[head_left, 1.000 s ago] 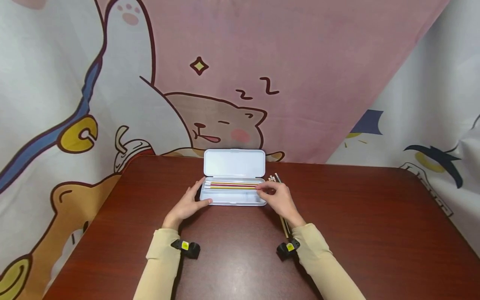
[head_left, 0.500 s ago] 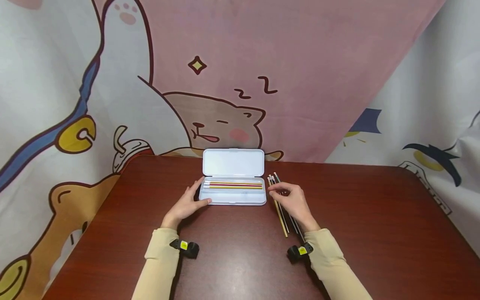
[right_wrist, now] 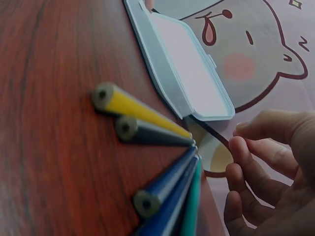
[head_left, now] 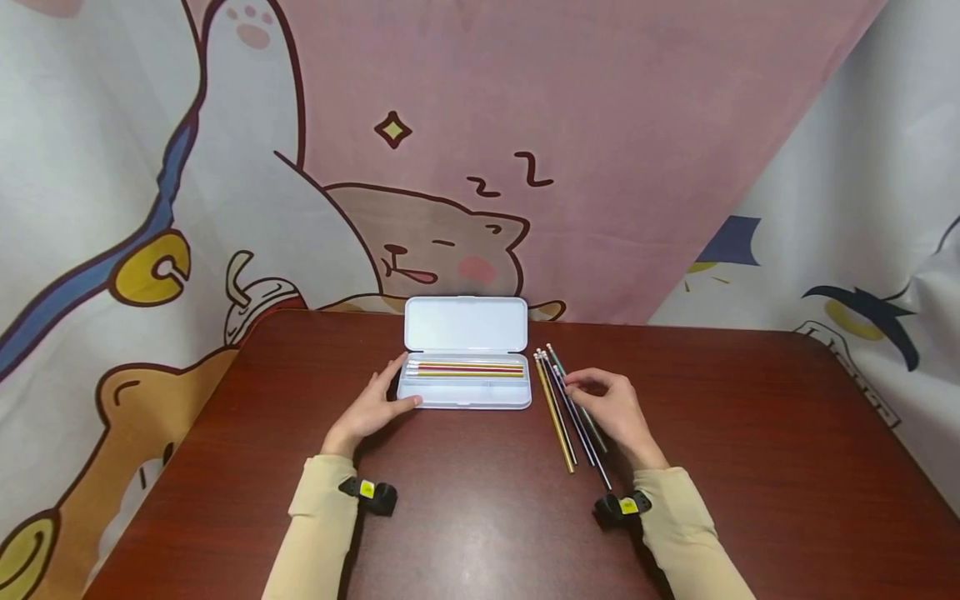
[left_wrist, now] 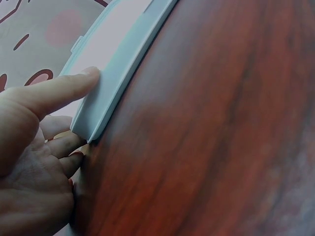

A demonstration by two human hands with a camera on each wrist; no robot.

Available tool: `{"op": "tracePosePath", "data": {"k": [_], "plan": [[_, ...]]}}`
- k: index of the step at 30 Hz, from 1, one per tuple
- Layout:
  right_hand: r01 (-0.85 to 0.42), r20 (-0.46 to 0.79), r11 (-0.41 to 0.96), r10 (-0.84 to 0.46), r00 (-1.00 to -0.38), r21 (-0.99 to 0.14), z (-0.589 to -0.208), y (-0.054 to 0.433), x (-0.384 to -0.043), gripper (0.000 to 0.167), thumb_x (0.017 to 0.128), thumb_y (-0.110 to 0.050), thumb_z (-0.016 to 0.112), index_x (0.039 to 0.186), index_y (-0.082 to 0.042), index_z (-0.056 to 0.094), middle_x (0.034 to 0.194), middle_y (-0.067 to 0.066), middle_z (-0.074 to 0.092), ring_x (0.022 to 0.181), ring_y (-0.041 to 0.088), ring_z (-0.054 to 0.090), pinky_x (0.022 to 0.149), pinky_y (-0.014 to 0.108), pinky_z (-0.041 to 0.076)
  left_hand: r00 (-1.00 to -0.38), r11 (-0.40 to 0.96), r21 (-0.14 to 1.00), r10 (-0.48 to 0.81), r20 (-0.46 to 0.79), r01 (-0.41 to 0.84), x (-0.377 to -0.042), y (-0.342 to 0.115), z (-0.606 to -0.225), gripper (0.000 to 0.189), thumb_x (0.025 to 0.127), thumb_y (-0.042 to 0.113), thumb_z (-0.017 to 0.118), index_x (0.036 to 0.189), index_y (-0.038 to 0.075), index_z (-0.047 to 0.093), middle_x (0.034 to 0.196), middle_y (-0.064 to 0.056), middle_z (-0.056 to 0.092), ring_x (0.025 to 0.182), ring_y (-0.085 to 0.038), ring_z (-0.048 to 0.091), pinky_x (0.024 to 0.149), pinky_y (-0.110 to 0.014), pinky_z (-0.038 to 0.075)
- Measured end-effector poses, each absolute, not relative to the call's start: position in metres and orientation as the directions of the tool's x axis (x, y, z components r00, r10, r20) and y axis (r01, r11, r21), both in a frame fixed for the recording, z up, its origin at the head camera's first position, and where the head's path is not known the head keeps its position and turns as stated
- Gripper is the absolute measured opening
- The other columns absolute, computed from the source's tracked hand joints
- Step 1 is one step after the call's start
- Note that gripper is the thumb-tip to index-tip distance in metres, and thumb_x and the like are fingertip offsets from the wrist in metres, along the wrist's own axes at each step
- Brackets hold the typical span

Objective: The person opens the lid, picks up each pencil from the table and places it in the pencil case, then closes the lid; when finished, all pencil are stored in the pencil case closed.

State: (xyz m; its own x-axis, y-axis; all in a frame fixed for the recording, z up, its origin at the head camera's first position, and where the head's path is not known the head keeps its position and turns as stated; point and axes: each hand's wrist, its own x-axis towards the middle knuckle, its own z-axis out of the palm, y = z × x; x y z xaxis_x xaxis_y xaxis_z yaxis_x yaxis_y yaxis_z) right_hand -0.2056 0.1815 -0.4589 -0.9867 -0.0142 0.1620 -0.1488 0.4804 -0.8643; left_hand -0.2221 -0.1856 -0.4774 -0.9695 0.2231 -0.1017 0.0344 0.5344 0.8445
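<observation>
A white pencil case lies with its lid raised. Several pencils with yellow and red bodies lie side by side in its rear compartment. My left hand grips the case's left end, its thumb over the front rim and the other fingers around the side. To the right of the case, loose pencils fan out on the table: a yellow one, a dark grey one, blue ones and a green one. Close by their eraser ends, my right hand holds nothing, thumb and forefinger almost together.
The dark red-brown wooden table reaches back to a cartoon-printed cloth just behind the lid. Both forearms wear cream sleeves, each with a small black wrist camera.
My right hand has moved right, from the case's right end across to the loose pencils' far side, uncovering them. The left hand stays on the case.
</observation>
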Motion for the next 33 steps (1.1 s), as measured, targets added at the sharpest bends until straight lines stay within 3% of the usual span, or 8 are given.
{"op": "tracePosePath", "data": {"k": [15,23,33], "plan": [[-0.091,0.050,0.506,-0.095,-0.994,-0.858,-0.468,0.207,-0.194,0.021,0.085,0.003,0.067,0.106,0.006,0.068,0.088,0.012,0.067,0.076,0.019,0.059,0.063,0.022,0.046,-0.969,0.531,0.847,0.222,-0.106,0.029,-0.222,-0.186,-0.478,0.085,0.088,0.021,0.071,0.154,0.007,0.020,0.156,-0.022,0.018,0.144,-0.039,-0.001,0.113,-0.057,-0.002],[-0.102,0.050,0.614,-0.101,-0.994,-0.782,-0.469,0.204,-0.193,0.021,0.084,-0.001,0.069,0.104,0.003,0.067,0.081,0.005,0.063,0.066,0.015,0.049,0.057,0.025,0.038,-0.970,0.528,0.848,0.225,-0.093,0.041,-0.223,-0.185,-0.478,0.085,0.088,0.021,0.071,0.154,0.006,0.020,0.156,-0.022,0.019,0.145,-0.038,0.001,0.113,-0.055,-0.002],[-0.086,0.021,0.618,-0.111,-0.994,-0.782,-0.468,0.204,-0.194,0.022,0.082,0.000,0.069,0.104,0.002,0.066,0.080,0.004,0.061,0.067,0.018,0.050,0.059,0.028,0.039,-0.970,0.539,0.841,0.223,-0.097,0.040,-0.224,-0.186,-0.480,0.085,0.088,0.022,0.071,0.154,0.006,0.020,0.156,-0.022,0.020,0.145,-0.038,0.003,0.114,-0.053,-0.003]]}}
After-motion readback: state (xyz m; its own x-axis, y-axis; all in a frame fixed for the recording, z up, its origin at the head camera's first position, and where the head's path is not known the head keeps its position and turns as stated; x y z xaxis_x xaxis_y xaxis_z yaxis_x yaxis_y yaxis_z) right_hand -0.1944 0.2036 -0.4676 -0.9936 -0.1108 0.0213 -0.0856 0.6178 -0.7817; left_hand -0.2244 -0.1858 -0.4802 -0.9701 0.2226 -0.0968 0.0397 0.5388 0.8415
